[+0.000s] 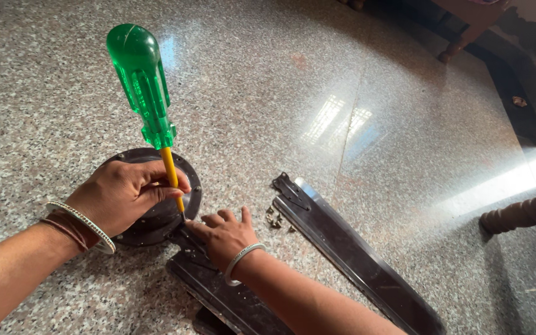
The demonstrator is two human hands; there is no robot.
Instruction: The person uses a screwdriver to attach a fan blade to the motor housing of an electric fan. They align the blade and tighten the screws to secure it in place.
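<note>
Screwdriver [147, 99], green handle and yellow shaft, stands nearly upright at left of centre; my left hand [122, 193] has its grip closed on the shaft, tip down at the round dark plate [133, 155]. My right hand [224, 236] lies flat, fingers spread, on a dark blade [218, 291] joined to the plate. Second blade [355, 254] lies lower right on the speckled floor [342, 74]; small screws [274, 218] sit between.

Packages: none in view. Labels: none in view. Signs: none in view. Screens: none in view.
</note>
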